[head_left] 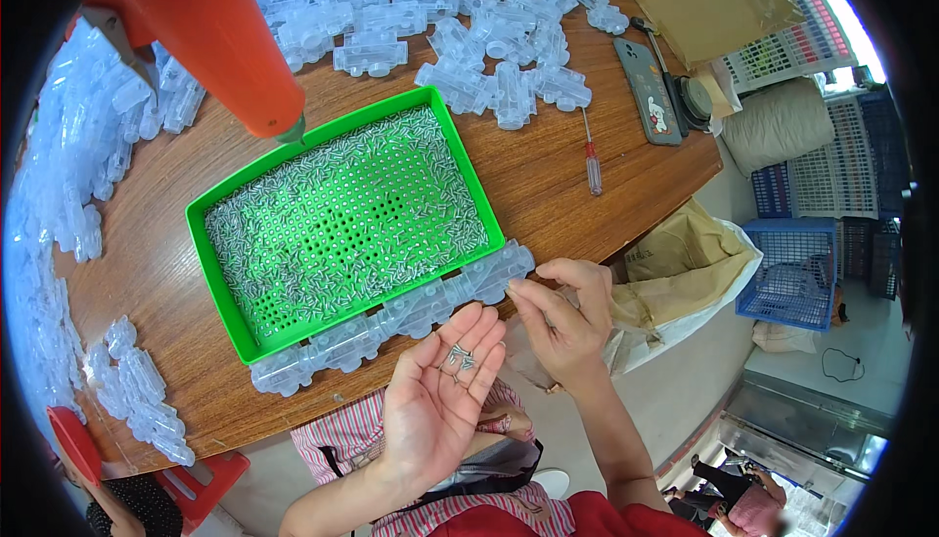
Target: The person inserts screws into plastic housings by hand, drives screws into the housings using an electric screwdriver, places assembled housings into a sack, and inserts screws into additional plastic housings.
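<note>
My left hand [426, 420] is palm up below the green tray, its fingers slightly cupped around several small silver screws [460, 357]. My right hand [572, 322] has thumb and forefinger pinched together at the right end of a row of clear plastic housings [406, 314]. Whatever is between those fingertips is too small to make out. The row lies along the tray's near side, close to the table edge. Many loose screws [323, 160] cover much of the perforated floor of the green tray [217, 304].
An orange power tool [220, 48] hangs over the tray's far left corner. Clear housings [377, 53] are heaped at the back and left. To the right lie a screwdriver [593, 170] and a phone [646, 92]. A lined sack [685, 263] stands beyond the table's right edge.
</note>
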`<state>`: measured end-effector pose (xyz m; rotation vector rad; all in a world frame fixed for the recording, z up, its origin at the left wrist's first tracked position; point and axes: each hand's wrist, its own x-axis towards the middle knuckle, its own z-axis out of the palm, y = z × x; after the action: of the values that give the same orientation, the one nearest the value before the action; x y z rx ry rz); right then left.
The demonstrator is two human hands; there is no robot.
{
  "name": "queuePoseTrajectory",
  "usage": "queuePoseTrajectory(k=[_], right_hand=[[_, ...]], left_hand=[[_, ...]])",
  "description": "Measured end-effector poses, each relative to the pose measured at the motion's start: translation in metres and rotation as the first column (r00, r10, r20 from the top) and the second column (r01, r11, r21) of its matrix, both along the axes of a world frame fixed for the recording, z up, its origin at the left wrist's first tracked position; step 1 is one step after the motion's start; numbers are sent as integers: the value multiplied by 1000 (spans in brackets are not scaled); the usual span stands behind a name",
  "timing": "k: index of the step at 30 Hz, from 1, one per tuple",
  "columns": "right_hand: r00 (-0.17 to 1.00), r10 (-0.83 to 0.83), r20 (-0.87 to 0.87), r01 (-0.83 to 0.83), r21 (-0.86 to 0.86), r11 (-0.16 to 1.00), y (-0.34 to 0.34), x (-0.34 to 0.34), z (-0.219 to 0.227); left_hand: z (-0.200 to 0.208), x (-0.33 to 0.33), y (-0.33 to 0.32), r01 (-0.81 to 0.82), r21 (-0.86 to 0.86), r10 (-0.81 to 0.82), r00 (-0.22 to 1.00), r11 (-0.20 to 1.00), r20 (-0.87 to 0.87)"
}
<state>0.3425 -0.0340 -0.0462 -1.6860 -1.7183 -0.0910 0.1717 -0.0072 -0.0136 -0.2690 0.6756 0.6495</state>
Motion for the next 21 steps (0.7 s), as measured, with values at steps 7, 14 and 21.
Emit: queuePoseTrajectory(k=[7, 14, 21], right_hand=[[992, -36, -123, 31, -46, 998, -6, -4, 7], [988, 79, -132, -104, -195, 975, -12, -23, 49], [990, 137, -24, -139, -247, 959, -10, -30, 49]], left_hand=[[2, -1, 3, 14, 55, -16, 1000, 998, 27], [-2, -4, 7, 42, 100, -60, 981, 994, 182], [0, -5, 4, 102, 163, -123, 984, 981, 128]])
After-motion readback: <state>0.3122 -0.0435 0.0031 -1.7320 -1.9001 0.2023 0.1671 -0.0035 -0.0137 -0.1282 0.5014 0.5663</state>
